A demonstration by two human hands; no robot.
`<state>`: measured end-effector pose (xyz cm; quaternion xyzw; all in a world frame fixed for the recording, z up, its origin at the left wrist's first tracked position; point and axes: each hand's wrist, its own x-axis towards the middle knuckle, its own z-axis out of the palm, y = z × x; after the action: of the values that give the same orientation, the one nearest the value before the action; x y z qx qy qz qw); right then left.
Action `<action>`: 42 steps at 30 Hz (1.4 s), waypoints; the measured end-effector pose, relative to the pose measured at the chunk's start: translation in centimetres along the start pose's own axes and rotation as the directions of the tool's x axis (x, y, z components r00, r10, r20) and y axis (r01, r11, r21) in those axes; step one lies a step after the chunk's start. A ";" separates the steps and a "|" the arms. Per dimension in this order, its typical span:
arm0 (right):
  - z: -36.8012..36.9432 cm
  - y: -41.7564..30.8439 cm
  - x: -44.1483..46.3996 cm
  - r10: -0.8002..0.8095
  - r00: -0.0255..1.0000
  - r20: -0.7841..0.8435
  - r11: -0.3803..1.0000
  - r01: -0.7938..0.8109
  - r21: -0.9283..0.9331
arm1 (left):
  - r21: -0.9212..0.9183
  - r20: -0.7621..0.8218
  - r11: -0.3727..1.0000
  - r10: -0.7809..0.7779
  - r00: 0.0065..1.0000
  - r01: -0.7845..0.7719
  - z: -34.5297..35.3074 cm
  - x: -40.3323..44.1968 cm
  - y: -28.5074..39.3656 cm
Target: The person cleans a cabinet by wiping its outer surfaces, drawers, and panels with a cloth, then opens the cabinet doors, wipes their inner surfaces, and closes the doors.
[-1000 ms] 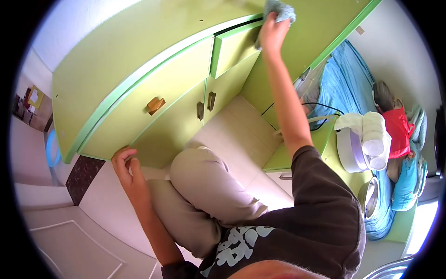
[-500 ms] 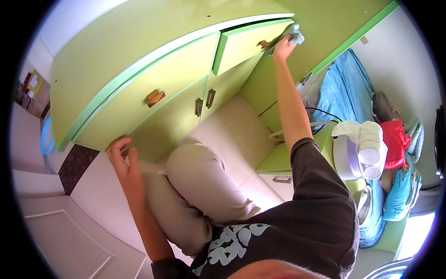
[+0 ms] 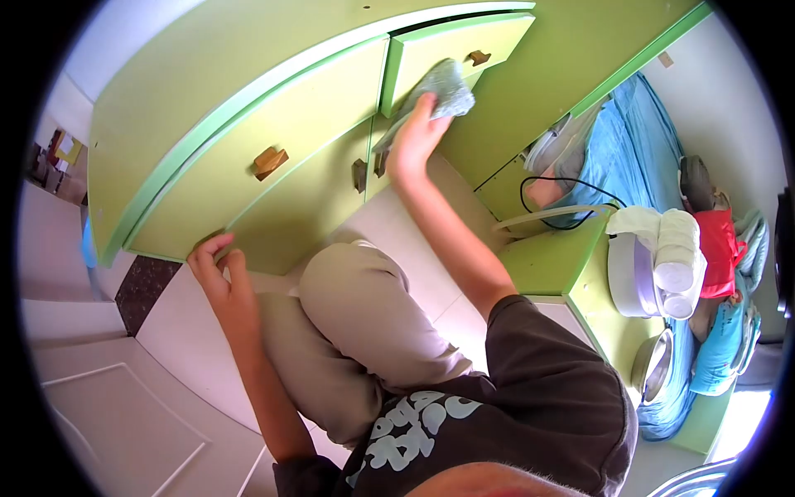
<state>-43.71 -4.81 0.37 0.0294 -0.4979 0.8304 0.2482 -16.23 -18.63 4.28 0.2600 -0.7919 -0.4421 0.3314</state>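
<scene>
A grey-green cloth [image 3: 448, 88] is gripped in my right hand [image 3: 416, 141], just below the small, slightly pulled-out drawer [image 3: 443, 50] of a yellow-green cabinet. The cloth covers part of the drawer's lower edge and the door front beneath. My left hand [image 3: 222, 273] rests by the lower left corner of the cabinet's curved front, its fingers bent and apart with no object visible in them. Beside it, the wide drawer [image 3: 306, 124] with a wooden knob [image 3: 270, 163] is closed. The door below has a dark handle [image 3: 358, 176]; a second handle is partly hidden by my right hand.
My bent knees [image 3: 356, 282] are close under the cabinet. At right, a low green unit [image 3: 542, 258] carries white paper rolls [image 3: 677, 248] and a metal bowl [image 3: 654, 366]. A black cable [image 3: 563, 179] loops behind it, near blue fabric [image 3: 633, 141] and a red bag [image 3: 719, 248].
My right hand has moved left and down with the cloth, from the small drawer's right end to below its middle. My left hand stays almost in place. The view has shifted slightly.
</scene>
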 end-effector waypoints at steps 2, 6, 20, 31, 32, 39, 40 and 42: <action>0.1 -0.2 -2.1 -0.108 0.987 0.119 0.992 0.116 -0.056 | -0.016 -0.007 1.000 -0.003 1.000 0.003 0.0 0.1 -0.3; -0.6 -1.3 -0.6 -0.431 0.812 0.394 0.808 0.541 -0.233 | -0.024 -0.007 1.000 -0.018 1.000 0.018 0.1 -0.1 -0.2; -0.8 -4.2 23.8 -0.648 0.728 0.223 0.630 0.677 -0.381 | -0.002 -0.015 1.000 -0.004 1.000 0.004 0.2 -0.1 0.1; -8.2 4.3 25.4 -0.560 0.800 0.216 0.706 0.597 -0.382 | 0.013 -0.010 1.000 -0.021 1.000 0.021 0.1 -0.1 0.9; -8.5 5.5 24.5 -0.535 0.825 0.181 0.749 0.562 -0.350 | 0.020 0.001 1.000 -0.001 1.000 0.001 0.1 0.0 0.8; -6.0 3.7 9.4 -0.170 0.970 0.171 0.965 0.199 -0.171 | 0.053 -0.011 0.999 0.013 1.000 -0.012 0.3 -0.1 0.4; -5.7 3.8 7.3 -0.163 0.965 0.205 0.972 0.193 -0.132 | 0.027 -0.018 1.000 0.016 1.000 -0.015 0.4 -0.1 0.4; -4.9 3.0 2.8 -0.153 0.949 0.274 0.944 0.223 -0.244 | 0.003 -0.024 1.000 0.025 0.999 -0.025 0.5 0.0 0.4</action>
<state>-46.54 -0.77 -3.67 0.1477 -0.6296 0.7158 0.2634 -16.72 -18.20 4.41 0.2557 -0.7918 -0.4336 0.3459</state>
